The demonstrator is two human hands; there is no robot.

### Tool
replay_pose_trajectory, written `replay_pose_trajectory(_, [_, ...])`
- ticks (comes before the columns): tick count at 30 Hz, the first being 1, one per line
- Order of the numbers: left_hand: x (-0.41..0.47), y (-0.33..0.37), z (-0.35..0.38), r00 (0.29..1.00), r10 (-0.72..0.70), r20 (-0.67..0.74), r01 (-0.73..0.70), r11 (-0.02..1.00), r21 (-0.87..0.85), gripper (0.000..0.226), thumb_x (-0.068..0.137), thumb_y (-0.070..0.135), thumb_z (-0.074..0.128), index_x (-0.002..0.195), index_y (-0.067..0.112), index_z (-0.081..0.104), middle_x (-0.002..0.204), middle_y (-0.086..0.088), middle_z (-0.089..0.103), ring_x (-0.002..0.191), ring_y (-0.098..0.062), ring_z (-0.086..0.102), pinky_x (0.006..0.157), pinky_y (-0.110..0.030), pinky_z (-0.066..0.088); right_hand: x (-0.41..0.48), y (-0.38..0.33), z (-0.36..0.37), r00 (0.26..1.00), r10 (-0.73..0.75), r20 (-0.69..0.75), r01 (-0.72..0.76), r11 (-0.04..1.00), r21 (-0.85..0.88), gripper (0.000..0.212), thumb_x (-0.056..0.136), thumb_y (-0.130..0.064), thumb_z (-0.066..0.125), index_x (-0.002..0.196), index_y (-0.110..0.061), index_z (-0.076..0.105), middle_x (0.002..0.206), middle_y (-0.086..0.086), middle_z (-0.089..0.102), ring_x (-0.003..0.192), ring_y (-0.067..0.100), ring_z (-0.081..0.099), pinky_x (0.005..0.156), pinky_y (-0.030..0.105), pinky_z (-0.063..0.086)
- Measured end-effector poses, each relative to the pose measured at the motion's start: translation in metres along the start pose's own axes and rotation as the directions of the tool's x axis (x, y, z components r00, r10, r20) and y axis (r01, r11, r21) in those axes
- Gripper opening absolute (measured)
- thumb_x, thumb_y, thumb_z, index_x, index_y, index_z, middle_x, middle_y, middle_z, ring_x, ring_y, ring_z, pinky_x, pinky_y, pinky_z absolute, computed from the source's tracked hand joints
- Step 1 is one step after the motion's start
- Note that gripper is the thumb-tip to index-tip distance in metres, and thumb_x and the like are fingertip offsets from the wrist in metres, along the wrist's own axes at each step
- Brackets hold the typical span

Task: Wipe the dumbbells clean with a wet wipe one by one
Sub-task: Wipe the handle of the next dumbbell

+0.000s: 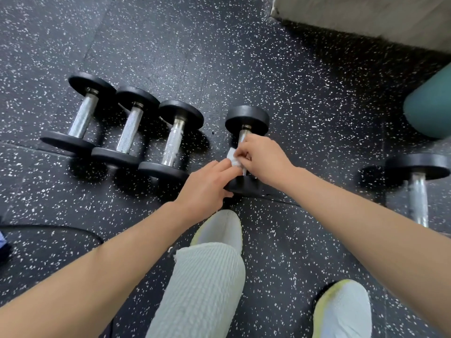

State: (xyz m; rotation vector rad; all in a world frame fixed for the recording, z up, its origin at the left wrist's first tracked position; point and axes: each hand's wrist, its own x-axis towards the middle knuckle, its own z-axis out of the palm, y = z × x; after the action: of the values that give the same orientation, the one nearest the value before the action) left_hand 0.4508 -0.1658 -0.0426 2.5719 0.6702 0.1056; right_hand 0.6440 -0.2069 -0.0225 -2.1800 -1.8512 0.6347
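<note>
Head view: dumbbell under work lies on the floor at frame centre. Its handle runs bottom-to-top of the frame, and the near plate is mostly covered by both hands. On it from the lower right is the right hand, fingers curled, pinching the wipe against the handle. From the lower left comes the left hand, fingers mostly straight, resting on the near plate with tips touching the wipe. My read: next stroke goes along the handle toward the far plate. The row of three dumbbells sits just left, and the lone dumbbell is well apart at the right edge.
</note>
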Motion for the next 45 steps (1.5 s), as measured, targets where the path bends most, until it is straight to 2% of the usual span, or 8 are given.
replay_pose_trajectory(4, [0.001, 0.005, -0.002, 1.0, 0.013, 0.002, -0.013, 1.0, -0.012, 0.067, 0.082, 0.013, 0.083, 0.131, 0.04, 0.045, 0.114, 0.018, 0.044, 0.094, -0.017, 0.046, 0.062, -0.045, 0.053, -0.007, 0.001, -0.002, 0.991, -0.084, 0.103, 0.082, 0.996, 0.019, 0.012, 0.09, -0.024, 0.067, 0.096, -0.022, 0.078, 0.092, -0.003, 0.061, 0.085, 0.025, 0.061, 0.074, 0.044, 0.052])
replay_pose_trajectory(10, [0.006, 0.003, -0.006, 0.999, -0.032, 0.023, 0.033, 0.998, -0.058, 0.048, 0.079, 0.023, 0.086, 0.114, 0.027, 0.054, 0.103, 0.021, 0.054, 0.092, -0.014, 0.052, 0.074, -0.045, 0.051, 0.005, 0.009, 0.0, 0.997, 0.049, -0.063, -0.047, 0.998, 0.028, 0.015, 0.087, -0.019, 0.066, 0.094, -0.022, 0.079, 0.096, -0.001, 0.063, 0.09, 0.023, 0.062, 0.074, 0.039, 0.051])
replay_pose_trajectory(17, [0.009, 0.004, -0.006, 0.999, -0.034, -0.014, 0.031, 0.984, -0.176, 0.046, 0.075, 0.041, 0.088, 0.106, 0.031, 0.057, 0.1, 0.018, 0.058, 0.09, -0.01, 0.055, 0.074, -0.042, 0.052, -0.009, 0.013, -0.006, 0.985, -0.031, 0.167, 0.014, 0.994, 0.107, 0.026, 0.085, -0.02, 0.074, 0.073, -0.038, 0.06, 0.073, -0.014, 0.053, 0.066, 0.005, 0.047, 0.066, 0.028, 0.037])
replay_pose_trajectory(20, [0.008, 0.005, -0.004, 0.998, -0.031, -0.056, 0.02, 0.984, -0.177, 0.043, 0.078, 0.05, 0.085, 0.104, 0.029, 0.059, 0.096, 0.017, 0.056, 0.082, -0.004, 0.046, 0.071, -0.04, 0.05, -0.001, 0.017, -0.006, 0.997, 0.002, 0.074, -0.007, 0.998, 0.064, 0.009, 0.085, -0.022, 0.071, 0.085, -0.029, 0.077, 0.081, -0.014, 0.059, 0.075, 0.011, 0.057, 0.069, 0.032, 0.047])
replay_pose_trajectory(24, [0.006, 0.005, -0.005, 0.992, -0.06, -0.11, 0.032, 0.971, -0.237, 0.032, 0.091, 0.056, 0.071, 0.099, 0.027, 0.062, 0.089, 0.015, 0.055, 0.071, -0.006, 0.046, 0.068, -0.035, 0.048, 0.004, 0.014, -0.004, 0.998, 0.045, -0.051, -0.044, 0.999, 0.028, 0.016, 0.087, -0.02, 0.067, 0.094, -0.026, 0.079, 0.088, -0.014, 0.052, 0.083, 0.014, 0.056, 0.071, 0.032, 0.045])
replay_pose_trajectory(30, [0.009, 0.0, -0.003, 0.991, -0.114, -0.065, 0.089, 0.945, -0.314, 0.017, 0.092, 0.043, 0.074, 0.094, 0.031, 0.062, 0.09, 0.013, 0.059, 0.079, -0.007, 0.052, 0.072, -0.029, 0.041, -0.009, 0.013, -0.01, 0.963, -0.026, 0.267, 0.0, 0.995, 0.095, 0.011, 0.086, -0.02, 0.075, 0.087, -0.03, 0.077, 0.079, -0.007, 0.069, 0.076, 0.013, 0.062, 0.073, 0.035, 0.053])
replay_pose_trajectory(38, [0.015, 0.0, -0.005, 0.991, -0.135, -0.022, 0.118, 0.926, -0.358, 0.02, 0.09, 0.039, 0.076, 0.088, 0.026, 0.062, 0.086, 0.013, 0.061, 0.078, -0.004, 0.054, 0.071, -0.03, 0.044, 0.014, 0.018, -0.009, 0.993, 0.07, -0.096, -0.067, 0.997, 0.037, 0.011, 0.085, -0.02, 0.071, 0.09, -0.026, 0.079, 0.089, -0.005, 0.063, 0.083, 0.022, 0.063, 0.074, 0.039, 0.053])
replay_pose_trajectory(45, [0.022, -0.002, -0.003, 0.984, -0.178, 0.001, 0.161, 0.888, -0.43, 0.025, 0.085, 0.04, 0.08, 0.08, 0.026, 0.06, 0.08, 0.012, 0.064, 0.071, -0.004, 0.053, 0.067, -0.03, 0.043, -0.01, 0.01, -0.009, 0.997, -0.006, 0.08, 0.003, 0.999, 0.046, 0.011, 0.087, -0.021, 0.071, 0.092, -0.028, 0.077, 0.088, -0.008, 0.066, 0.083, 0.018, 0.062, 0.071, 0.031, 0.048])
